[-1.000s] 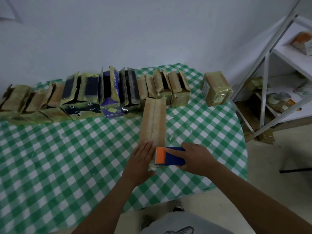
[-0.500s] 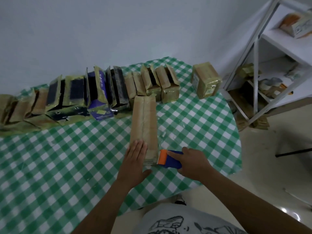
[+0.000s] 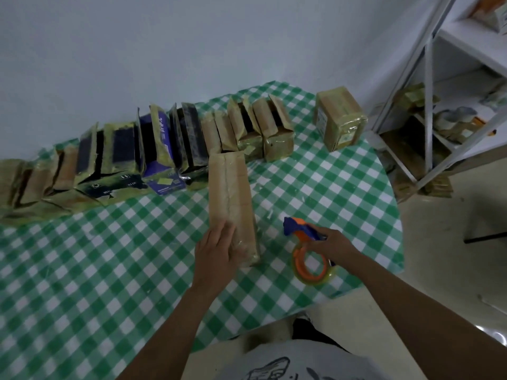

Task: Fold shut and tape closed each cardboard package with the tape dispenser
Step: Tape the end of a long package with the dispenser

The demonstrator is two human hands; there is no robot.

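Observation:
A long brown cardboard package (image 3: 230,193) lies flat on the green checked tablecloth (image 3: 109,256), flaps folded shut, with clear tape along its top seam. My left hand (image 3: 216,256) presses flat on its near end, fingers straight. To the right, my right hand (image 3: 333,245) grips the orange and blue tape dispenser (image 3: 306,248), held off the package with its tape roll hanging low over the cloth. A row of open packages (image 3: 153,149) stands along the back. One closed taped package (image 3: 338,117) sits apart at the back right.
A white metal shelf rack (image 3: 428,105) stands to the right of the table, with more packages and tape rolls on its lower shelves. The table's front right edge (image 3: 356,289) curves just below the dispenser. A grey wall lies behind the row.
My right hand has pulled the dispenser away from the package's near end to the right and tilted it, so the roll now shows. My left hand stays pressed on the package.

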